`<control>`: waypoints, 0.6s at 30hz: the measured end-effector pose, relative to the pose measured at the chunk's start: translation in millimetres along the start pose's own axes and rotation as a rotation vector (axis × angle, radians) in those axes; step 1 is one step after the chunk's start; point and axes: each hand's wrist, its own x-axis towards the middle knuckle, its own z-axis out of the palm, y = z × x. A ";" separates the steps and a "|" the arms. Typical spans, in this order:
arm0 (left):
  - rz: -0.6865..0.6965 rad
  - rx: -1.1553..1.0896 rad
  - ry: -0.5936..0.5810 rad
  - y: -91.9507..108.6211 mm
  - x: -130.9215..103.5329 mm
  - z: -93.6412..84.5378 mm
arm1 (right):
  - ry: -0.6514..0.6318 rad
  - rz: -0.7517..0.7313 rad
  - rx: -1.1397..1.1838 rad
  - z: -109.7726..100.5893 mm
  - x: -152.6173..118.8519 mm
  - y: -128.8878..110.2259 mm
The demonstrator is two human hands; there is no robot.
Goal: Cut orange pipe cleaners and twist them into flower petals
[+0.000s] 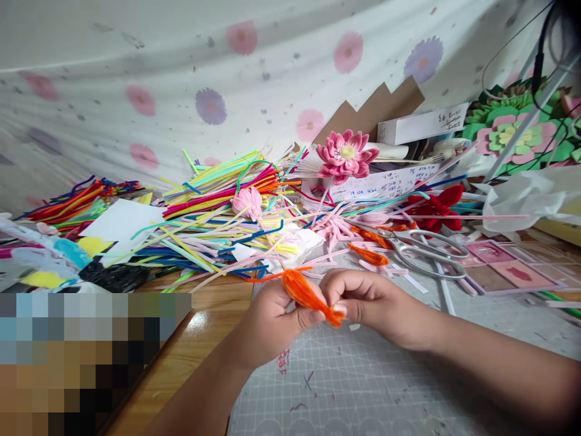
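An orange fuzzy petal of bent pipe cleaner (302, 292) is held between both hands above the grey cutting mat (345, 387). My left hand (276, 318) is closed around its middle from the left, thumb against it. My right hand (370, 303) pinches its narrow lower end between thumb and fingertips. A loose orange strand sticks out to the left over my left hand. More orange petals (373, 255) lie on the mat just beyond my right hand, beside the silver scissors (424, 251).
Piles of coloured pipe cleaners (227, 188) spread across the back. A pink flower (347, 154) stands behind them, with a red one (438, 209) to its right. A makeup palette (508, 266) lies at right; white paper (124, 224) and a black bag (115, 275) are at left.
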 end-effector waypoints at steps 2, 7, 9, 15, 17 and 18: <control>-0.014 0.016 0.062 -3.0 2.2 2.4 | 0.051 -0.122 -0.231 -2.6 -0.9 -1.1; -0.127 -0.150 0.183 -10.4 6.0 14.0 | 0.137 -0.372 -0.706 -8.3 -2.0 -1.3; -0.183 -0.206 0.241 -11.0 6.6 19.5 | 0.150 -0.413 -0.868 -9.7 -1.7 -0.3; -0.299 -0.235 0.401 -13.9 6.2 28.3 | 0.056 -0.520 -1.354 -11.9 0.1 1.8; -0.291 -0.223 0.400 -16.5 6.1 27.8 | 0.028 -0.527 -1.396 -12.0 0.4 1.9; -0.281 -0.211 0.383 -17.6 6.1 26.7 | 0.016 -0.523 -1.398 -12.0 0.5 2.0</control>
